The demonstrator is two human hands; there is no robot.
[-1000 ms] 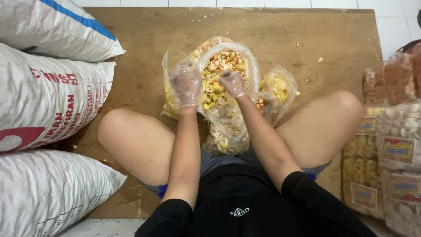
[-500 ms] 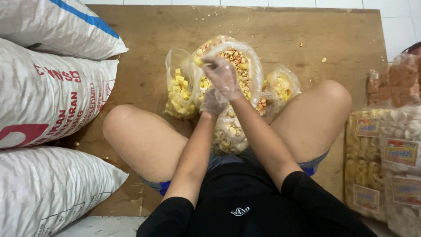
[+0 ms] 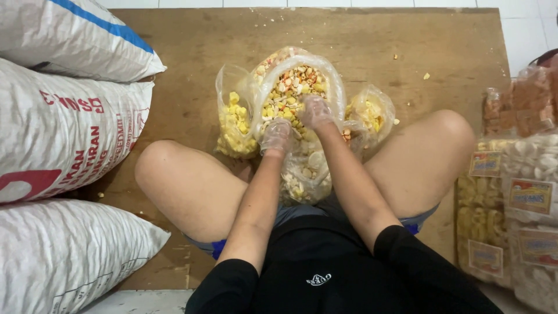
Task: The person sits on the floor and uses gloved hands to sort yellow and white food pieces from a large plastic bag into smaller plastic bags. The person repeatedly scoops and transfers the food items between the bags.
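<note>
Seated on a wooden board [image 3: 192, 52], knees spread; both hands in thin clear gloves. Left hand [image 3: 275, 136] curled over the near rim of the middle bag [image 3: 299, 87], pinching the plastic. Right hand [image 3: 315, 111] just inside the same bag's mouth, fingers bent among the mixed orange-and-cream snacks; whether closed on any, cannot tell. Middle bag upright on the board between the knees; yellow-snack bag [image 3: 235, 119] touching it on the left, smaller bag [image 3: 372, 113] on the right; another bag [image 3: 302, 177] below the hands. White sacks [image 3: 64, 134] stacked at left; packed snack packets [image 3: 517, 192] at right; crumbs [image 3: 426, 75] scattered on the board.
</note>
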